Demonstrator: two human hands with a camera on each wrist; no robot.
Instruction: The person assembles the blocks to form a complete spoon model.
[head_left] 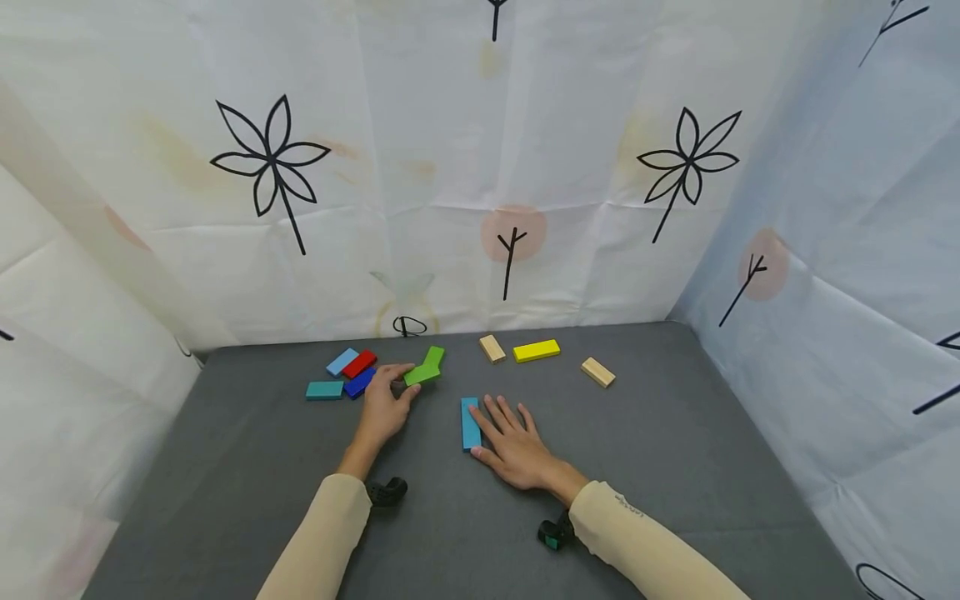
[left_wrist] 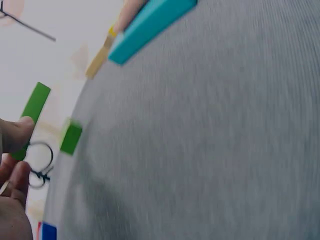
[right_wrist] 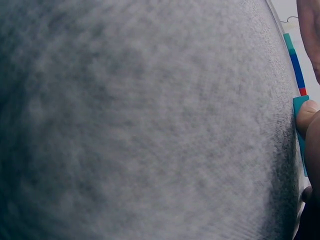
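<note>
My left hand [head_left: 386, 410] pinches a green block [head_left: 422, 374] between thumb and fingers. In the left wrist view this green block [left_wrist: 36, 104] is raised above the cloth. Just behind it lies a second green block [head_left: 434, 357], seen apart from the first in the left wrist view. My right hand [head_left: 519, 450] is spread with straight fingers, palm down. Its thumb and index fingertip touch a light blue block [head_left: 470, 425] that lies lengthwise away from me. In the right wrist view the thumb [right_wrist: 307, 114] rests against that block.
Left of my left hand lie a dark blue block [head_left: 360, 382], a red block [head_left: 359, 363], a pale blue block [head_left: 342, 362] and a teal block [head_left: 325, 391]. Farther right are a yellow block [head_left: 536, 351] and two wooden blocks [head_left: 492, 348]. A printed curtain [head_left: 420, 183] borders the grey tabletop [head_left: 660, 467].
</note>
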